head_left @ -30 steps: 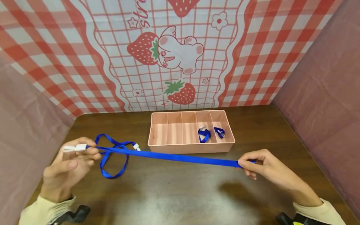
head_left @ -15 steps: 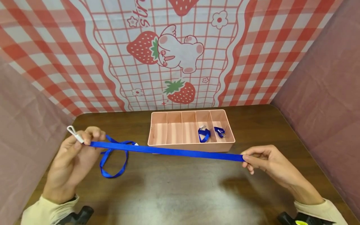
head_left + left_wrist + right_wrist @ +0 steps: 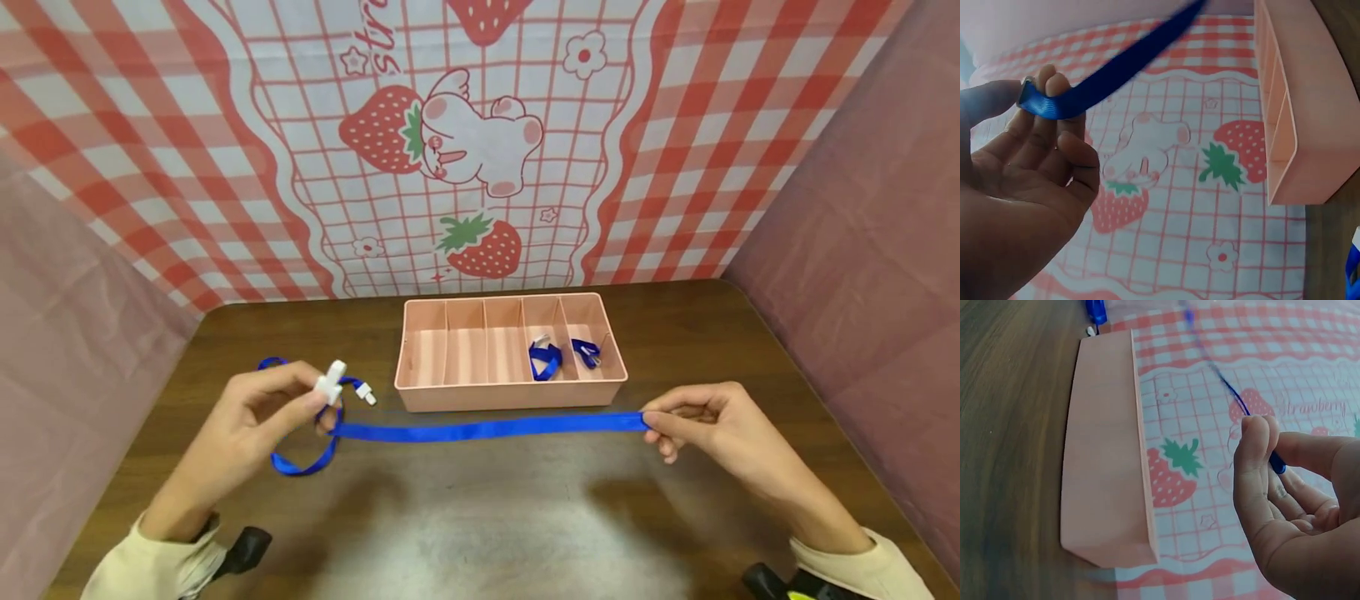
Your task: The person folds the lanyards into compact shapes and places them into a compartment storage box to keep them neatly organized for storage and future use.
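A blue lanyard stretches between my two hands above the table, sagging slightly. My left hand pinches its end by the white plastic clip, between thumb and fingers. In the left wrist view the blue strap runs up and away from those fingertips. My right hand pinches the folded other end, and a bit of blue pokes out below its fingers in the right wrist view. Behind my left hand a second blue lanyard lies looped on the table, partly hidden, with its white clip showing.
A pink divided box stands behind the stretched strap. Coiled blue lanyards lie in its two rightmost compartments. The brown table meets a strawberry-print cloth at the back, with pinkish cloth at both sides.
My left hand has moved right, toward the right hand, carrying the clip end, so the taut strap is now shorter and slightly slack. The right hand has barely moved.
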Tool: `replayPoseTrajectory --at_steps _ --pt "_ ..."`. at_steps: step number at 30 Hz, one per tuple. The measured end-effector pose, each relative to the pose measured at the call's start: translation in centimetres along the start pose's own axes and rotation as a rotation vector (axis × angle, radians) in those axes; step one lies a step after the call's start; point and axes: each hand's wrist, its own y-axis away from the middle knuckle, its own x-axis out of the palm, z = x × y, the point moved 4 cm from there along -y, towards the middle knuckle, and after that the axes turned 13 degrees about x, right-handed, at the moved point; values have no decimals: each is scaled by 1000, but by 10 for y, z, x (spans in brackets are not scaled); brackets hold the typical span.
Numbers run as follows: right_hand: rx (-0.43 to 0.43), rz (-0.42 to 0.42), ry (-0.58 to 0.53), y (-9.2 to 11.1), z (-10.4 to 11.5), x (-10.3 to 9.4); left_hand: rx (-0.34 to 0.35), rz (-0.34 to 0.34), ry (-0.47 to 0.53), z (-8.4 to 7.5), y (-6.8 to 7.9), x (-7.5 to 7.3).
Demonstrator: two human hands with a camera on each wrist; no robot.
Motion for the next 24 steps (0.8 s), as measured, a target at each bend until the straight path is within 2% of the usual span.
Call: replayPoseTrajectory --at_steps 2,4,8,11,14,16,19,24 --pt "0 1 33 1 6 4 -33 63 -81 0 -2 11" --pt "-12 5 60 3 14 10 -26 118 -156 -2 -6 24" --pt "-79 32 112 3 32 28 107 211 -232 -4 -17 57" --pt "-139 79 140 3 44 43 199 275 -217 -4 -23 85" --pt "-174 128 157 4 56 58 201 328 -190 -1 -29 110" --pt "-189 158 160 4 62 67 170 357 -165 3 -33 124" --pt "-211 200 146 3 69 77 140 382 -119 10 -37 141" --pt "-241 224 111 2 74 84 214 386 -57 17 -42 157"
